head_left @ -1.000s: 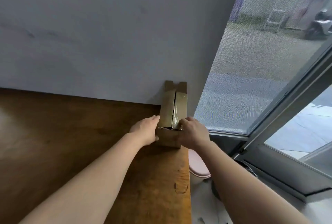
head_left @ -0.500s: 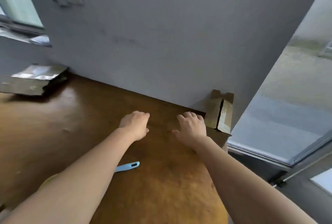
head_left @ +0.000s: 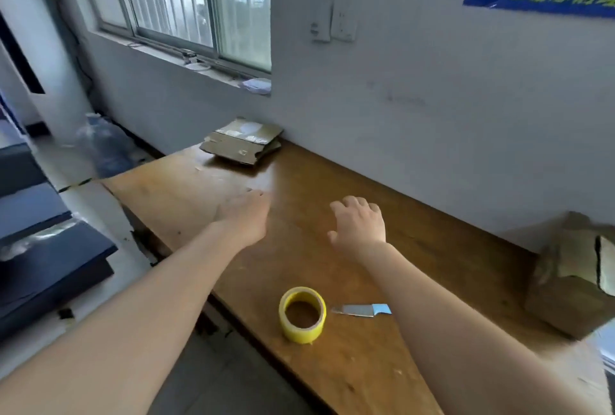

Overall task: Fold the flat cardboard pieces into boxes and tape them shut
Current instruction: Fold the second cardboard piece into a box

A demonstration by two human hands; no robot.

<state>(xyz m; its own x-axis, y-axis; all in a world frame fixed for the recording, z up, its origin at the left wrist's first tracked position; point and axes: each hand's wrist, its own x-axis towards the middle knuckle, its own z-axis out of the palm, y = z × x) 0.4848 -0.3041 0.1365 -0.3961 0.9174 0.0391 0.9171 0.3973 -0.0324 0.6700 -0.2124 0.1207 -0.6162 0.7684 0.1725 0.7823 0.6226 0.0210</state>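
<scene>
Table (head_left: 442, 268) holds one tape roll (head_left: 302, 314), one box (head_left: 574, 288), perhaps two flat pieces (head_left: 244, 145).

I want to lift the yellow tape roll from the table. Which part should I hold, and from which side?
Pinch the wall of the yellow tape roll from above, thumb in the core, fingers outside. It lies flat with the core opening upward, so the rim is free. Take its left side: the utility knife lies just right of it.

A taped box (head_left: 577, 284) at the right edge is cut off and blurred; the right forearm hides the blue knife's (head_left: 362, 310) handle end
</scene>
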